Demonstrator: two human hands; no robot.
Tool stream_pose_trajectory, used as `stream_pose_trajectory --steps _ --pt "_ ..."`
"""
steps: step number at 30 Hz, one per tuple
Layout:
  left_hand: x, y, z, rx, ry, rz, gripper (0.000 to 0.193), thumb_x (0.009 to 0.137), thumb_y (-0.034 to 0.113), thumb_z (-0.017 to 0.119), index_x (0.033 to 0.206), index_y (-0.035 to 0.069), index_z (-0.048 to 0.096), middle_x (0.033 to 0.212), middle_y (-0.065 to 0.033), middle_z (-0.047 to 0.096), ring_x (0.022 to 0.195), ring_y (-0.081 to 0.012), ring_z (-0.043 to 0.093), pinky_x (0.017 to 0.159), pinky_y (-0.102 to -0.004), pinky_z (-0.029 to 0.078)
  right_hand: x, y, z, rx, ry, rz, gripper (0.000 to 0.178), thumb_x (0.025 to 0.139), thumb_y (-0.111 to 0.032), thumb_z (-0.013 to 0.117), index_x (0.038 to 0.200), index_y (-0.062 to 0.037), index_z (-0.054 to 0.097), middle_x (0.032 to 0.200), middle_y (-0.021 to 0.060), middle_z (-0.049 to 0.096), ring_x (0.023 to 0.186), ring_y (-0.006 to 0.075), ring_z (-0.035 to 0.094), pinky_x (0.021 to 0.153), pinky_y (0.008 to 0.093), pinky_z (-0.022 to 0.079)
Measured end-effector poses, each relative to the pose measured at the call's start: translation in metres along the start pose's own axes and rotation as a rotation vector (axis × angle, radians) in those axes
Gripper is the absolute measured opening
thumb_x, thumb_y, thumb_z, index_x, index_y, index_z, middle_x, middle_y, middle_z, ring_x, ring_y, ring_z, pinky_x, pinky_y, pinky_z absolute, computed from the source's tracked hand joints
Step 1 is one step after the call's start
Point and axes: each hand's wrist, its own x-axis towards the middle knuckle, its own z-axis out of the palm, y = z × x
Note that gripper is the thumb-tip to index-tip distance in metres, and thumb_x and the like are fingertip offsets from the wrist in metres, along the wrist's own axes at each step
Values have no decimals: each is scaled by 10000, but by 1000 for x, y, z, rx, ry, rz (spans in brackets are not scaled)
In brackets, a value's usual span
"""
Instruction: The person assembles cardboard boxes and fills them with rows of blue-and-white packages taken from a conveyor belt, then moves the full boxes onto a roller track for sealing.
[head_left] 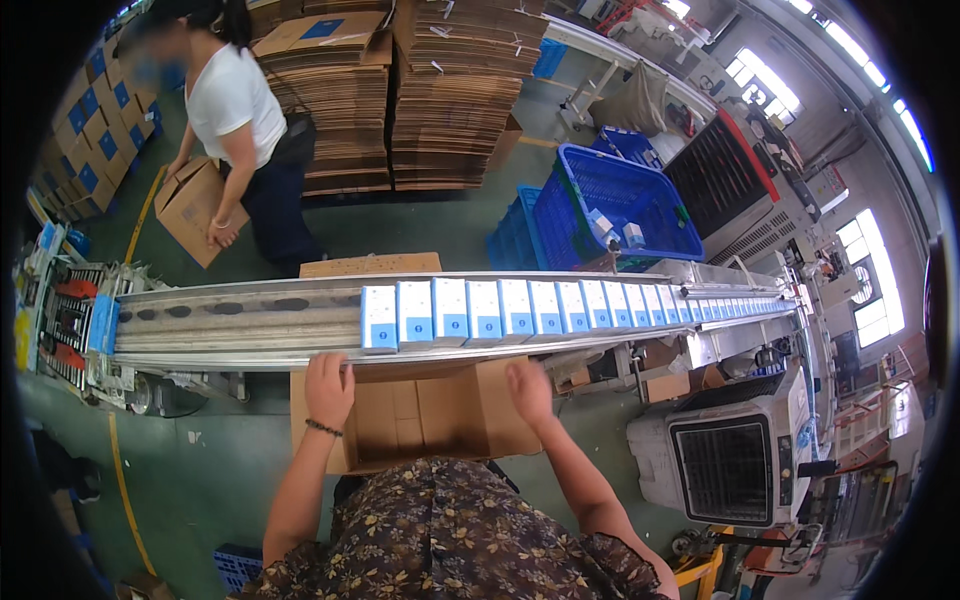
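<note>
An opened cardboard box [415, 410] stands between my arms, against the near side of the conveyor [200, 315]. Its inside shows bare brown board. My left hand [330, 390] lies over the box's left flap, fingers stretched toward the conveyor rail, with a dark bracelet on the wrist. At the right flap is my right hand [530, 393], its fingers slightly blurred and apart, holding nothing I can see. On the belt, a long row of upright white-and-blue cartons [448, 312] runs from the middle to the far right.
Across the conveyor at left, another person [235, 110] carries a cardboard box [200, 210]. Stacks of flattened cardboard [455, 100] stand behind. A blue crate [620, 205] holds a few cartons. A grey-white machine with a dark grille [722, 470] stands at right.
</note>
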Motion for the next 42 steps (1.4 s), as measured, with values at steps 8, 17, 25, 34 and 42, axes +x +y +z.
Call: stream_pose_trajectory --steps 8,17,25,34,42 --pt "82 1 38 -61 -123 -443 713 793 424 756 1265 -28 473 1172 -240 583 1057 -413 567 929 -452 462 109 -56 -16 -361 105 11 731 818 -481 700 1252 81 528 1169 214 605 1010 381 583 897 430 483" --pt "88 -2 19 -54 -268 -603 829 734 575 752 1194 -52 465 1020 -243 664 969 -401 639 831 -441 514 142 -77 21 76 -234 257 1201 749 -616 716 1420 194 138 1172 373 576 1063 443 615 886 429 509" --pt "94 1 -118 -247 4 -295 725 746 419 808 1222 5 450 990 -206 678 914 -377 666 764 -429 524 90 -162 -43 379 23 68 1030 753 -427 797 1434 102 233 1137 341 598 1049 443 615 897 435 485" --pt "-42 114 -179 154 -251 -150 982 735 597 726 1392 -43 376 1256 -238 487 1118 -405 515 897 -444 473 -95 -109 -27 362 -79 178 862 910 -375 628 1470 75 151 1348 351 435 1234 440 487 1033 442 384" --pt "-124 18 -2 -333 -1345 -141 627 1008 447 400 1360 -72 413 1386 -268 456 1247 -388 486 1045 -428 407 -109 -29 -20 -53 -394 279 605 928 -446 570 1297 28 504 1114 258 617 1041 417 581 860 468 487"
